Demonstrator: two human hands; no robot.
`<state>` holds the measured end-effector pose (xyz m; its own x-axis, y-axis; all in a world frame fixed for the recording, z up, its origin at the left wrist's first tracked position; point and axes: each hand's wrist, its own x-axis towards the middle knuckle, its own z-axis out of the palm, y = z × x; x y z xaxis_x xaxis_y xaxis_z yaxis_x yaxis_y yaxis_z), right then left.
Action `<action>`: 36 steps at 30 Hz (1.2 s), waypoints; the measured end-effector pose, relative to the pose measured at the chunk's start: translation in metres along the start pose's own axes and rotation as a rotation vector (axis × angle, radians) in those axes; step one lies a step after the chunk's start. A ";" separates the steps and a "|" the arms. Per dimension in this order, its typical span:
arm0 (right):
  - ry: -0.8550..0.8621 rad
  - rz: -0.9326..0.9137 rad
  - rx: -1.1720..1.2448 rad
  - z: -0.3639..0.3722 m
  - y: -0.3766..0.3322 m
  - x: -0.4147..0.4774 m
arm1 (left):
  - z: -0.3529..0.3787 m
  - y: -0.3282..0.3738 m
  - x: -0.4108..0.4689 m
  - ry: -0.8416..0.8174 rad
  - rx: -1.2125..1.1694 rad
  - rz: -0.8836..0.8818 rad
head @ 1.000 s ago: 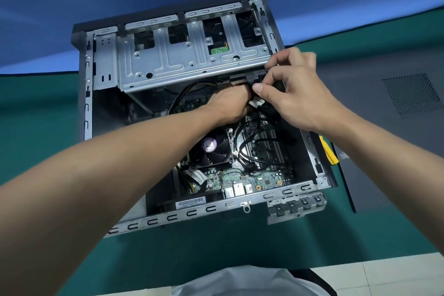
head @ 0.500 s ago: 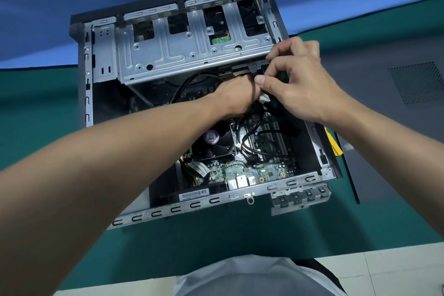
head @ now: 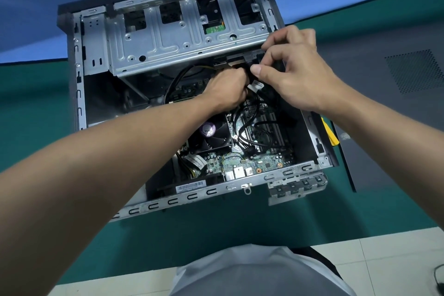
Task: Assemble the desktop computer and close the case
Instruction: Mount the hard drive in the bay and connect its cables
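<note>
The open computer case [head: 79,94] lies on its side on the green mat, with the silver drive cage [head: 168,41] at the far end and the motherboard [head: 254,163] and black CPU fan [head: 211,134] below it. Both hands work just under the drive cage's right end. My left hand [head: 228,89] is curled around a bundle of black cables with a white connector [head: 255,84]. My right hand [head: 295,72] pinches a black cable connector against the drive's edge. The fingertips of both hands are partly hidden by each other.
The dark grey side panel [head: 389,108] with a perforated vent lies on the mat to the right of the case. A yellow tool [head: 330,133] pokes out between case and panel. Loose black cables [head: 252,132] loop over the motherboard. White floor tiles lie below the table edge.
Both hands stay at the same spot under the drive cage. The view has shifted slightly, so the case sits a little higher in the frame.
</note>
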<state>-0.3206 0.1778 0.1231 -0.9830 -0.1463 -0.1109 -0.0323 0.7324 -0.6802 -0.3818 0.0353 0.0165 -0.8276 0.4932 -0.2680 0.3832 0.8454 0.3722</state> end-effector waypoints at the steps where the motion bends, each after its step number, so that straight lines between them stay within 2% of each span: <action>1: -0.001 -0.001 -0.005 0.000 0.000 0.000 | -0.001 0.000 0.000 -0.007 -0.005 -0.005; 11: 0.021 -0.015 -0.043 0.001 0.005 -0.004 | -0.007 0.004 0.009 -0.072 -0.040 -0.086; 19: 0.149 0.097 0.172 0.004 0.002 -0.002 | -0.003 -0.005 0.017 -0.084 -0.103 -0.203; 29: 0.130 0.135 0.224 0.003 0.001 -0.003 | -0.008 -0.009 0.021 -0.159 -0.109 -0.164; 36: 0.113 0.139 0.212 0.002 0.000 -0.003 | -0.004 -0.006 0.018 -0.101 -0.070 -0.184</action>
<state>-0.3172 0.1763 0.1219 -0.9897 0.0301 -0.1403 0.1314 0.5827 -0.8020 -0.4003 0.0386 0.0132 -0.8347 0.3524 -0.4233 0.1968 0.9086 0.3684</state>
